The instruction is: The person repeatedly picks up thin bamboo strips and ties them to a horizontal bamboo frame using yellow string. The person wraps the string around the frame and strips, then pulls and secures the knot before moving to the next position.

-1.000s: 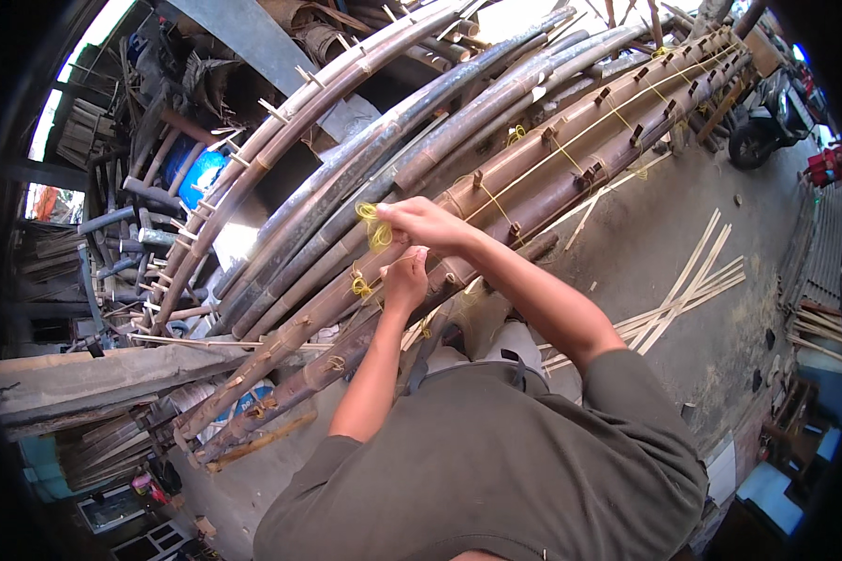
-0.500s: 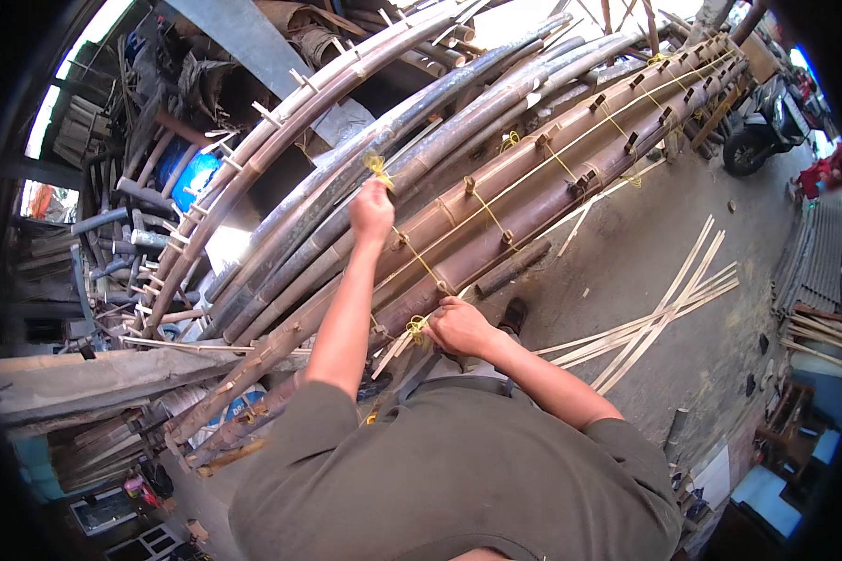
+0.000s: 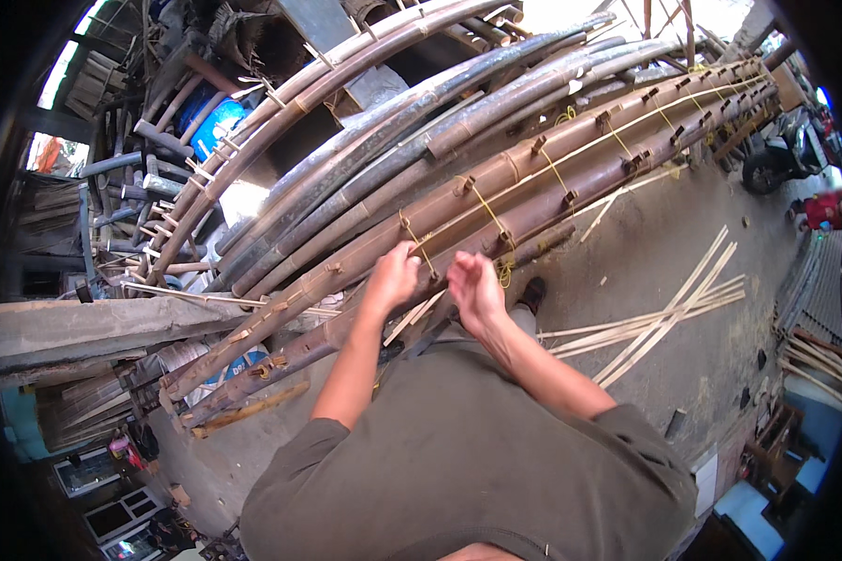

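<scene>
Two long brown bamboo poles (image 3: 365, 265) run side by side from lower left to upper right, with short pegs standing out of them. Yellow cord (image 3: 488, 213) crosses between the poles at several places. My left hand (image 3: 395, 279) is closed beside the cord crossing nearest me; whatever its fingers pinch is too small to make out. Close to its right, my right hand (image 3: 477, 288) is raised over the nearer pole, fingers pointing up and loosely bent, with nothing visible in it. A tangle of yellow cord (image 3: 505, 271) hangs just beyond my right hand.
Behind the poles lie several dark bamboo poles (image 3: 365, 154) and a curved pegged frame (image 3: 281, 103). Pale bamboo strips (image 3: 664, 309) are scattered on the floor at right. A concrete ledge (image 3: 94, 327) stands at left, and a motorbike (image 3: 776, 159) is at far right.
My left hand has come down from its raised spot with the yellow cord bundle, toward the poles. My right hand has lifted and turned, leaving the cord tangle. The view has shifted slightly.
</scene>
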The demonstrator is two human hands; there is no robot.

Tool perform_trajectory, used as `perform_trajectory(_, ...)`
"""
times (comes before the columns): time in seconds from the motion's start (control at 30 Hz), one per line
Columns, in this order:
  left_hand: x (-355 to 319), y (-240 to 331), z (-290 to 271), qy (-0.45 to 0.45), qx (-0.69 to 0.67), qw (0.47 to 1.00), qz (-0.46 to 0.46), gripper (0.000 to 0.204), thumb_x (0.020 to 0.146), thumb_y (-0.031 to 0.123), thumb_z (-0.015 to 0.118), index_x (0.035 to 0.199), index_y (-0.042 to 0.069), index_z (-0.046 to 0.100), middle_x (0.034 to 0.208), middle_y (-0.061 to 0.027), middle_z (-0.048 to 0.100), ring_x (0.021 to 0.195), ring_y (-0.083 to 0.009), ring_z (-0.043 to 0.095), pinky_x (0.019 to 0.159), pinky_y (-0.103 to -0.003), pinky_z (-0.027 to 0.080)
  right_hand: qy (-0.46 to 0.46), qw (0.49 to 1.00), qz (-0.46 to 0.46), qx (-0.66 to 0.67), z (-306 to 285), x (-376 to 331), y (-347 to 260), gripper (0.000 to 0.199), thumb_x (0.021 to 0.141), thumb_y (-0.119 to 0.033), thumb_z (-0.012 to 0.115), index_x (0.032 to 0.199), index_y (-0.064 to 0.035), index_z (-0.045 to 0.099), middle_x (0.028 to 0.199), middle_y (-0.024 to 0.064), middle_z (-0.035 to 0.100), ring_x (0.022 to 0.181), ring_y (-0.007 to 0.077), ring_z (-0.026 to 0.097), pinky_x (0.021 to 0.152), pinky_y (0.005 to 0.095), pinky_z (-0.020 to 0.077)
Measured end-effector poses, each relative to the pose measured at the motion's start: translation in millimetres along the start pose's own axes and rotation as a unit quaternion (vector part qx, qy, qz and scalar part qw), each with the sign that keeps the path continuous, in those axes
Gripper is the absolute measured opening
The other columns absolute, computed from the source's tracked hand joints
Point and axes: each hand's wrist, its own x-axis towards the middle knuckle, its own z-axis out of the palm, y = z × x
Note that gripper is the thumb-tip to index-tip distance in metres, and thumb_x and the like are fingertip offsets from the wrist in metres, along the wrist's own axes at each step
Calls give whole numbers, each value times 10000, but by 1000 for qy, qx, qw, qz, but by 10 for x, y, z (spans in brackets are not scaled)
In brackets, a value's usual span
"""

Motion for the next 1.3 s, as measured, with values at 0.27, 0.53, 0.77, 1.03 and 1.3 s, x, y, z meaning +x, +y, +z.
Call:
perform_trajectory(0.27, 32, -336, 361, 62, -82, 991, 82, 182, 983, 176, 507, 1058, 43, 606, 944, -167, 647, 901, -330, 619, 807, -434, 484, -274, 459, -259, -805, 1637, 390, -52, 586, 988, -532, 376, 899, -76, 734, 984, 138, 664, 941, 282, 613, 871, 439, 447)
perform_trajectory(0.53, 31, -111, 165, 95, -69, 992, 41, 292, 988, 225, 453, 975, 11, 650, 884, -248, 645, 849, -451, 608, 734, -506, 476, -324, 793, -69, -511, 1515, 439, -443, 497, 1004, -423, 499, 632, -93, 485, 630, -61, 459, 600, 63, 421, 538, 248, 362)
perform_trajectory(0.77, 79, -147, 298, 117, -52, 992, 7, 273, 984, 249, 523, 951, 22, 670, 906, -173, 686, 860, -334, 674, 762, -381, 509, -327, 592, -250, -693, -283, 37, 196, 468, 964, -364, 513, 693, 5, 608, 653, 249, 563, 677, 445, 571, 629, 508, 453)
perform_trajectory(1.03, 1408, -170, -250, 250, -73, 964, 53, 267, 993, 240, 489, 974, 39, 664, 816, -173, 687, 709, -307, 668, 681, -390, 516, -338, 735, -32, -587, -199, -242, -233, 460, 993, -357, 527, 713, 3, 586, 640, 89, 610, 620, 192, 610, 590, 366, 474)
perform_trajectory(1.3, 2114, -577, 182, -197, 293, 933, 67, 367, 917, 378, 525, 994, 54, 678, 1013, -252, 655, 1004, -423, 623, 849, -491, 492, 93, 987, -98, -87, -1805, -514, -656, 240, 1010, -237, 495, 951, -36, 611, 925, 94, 670, 810, 171, 669, 798, 289, 545)
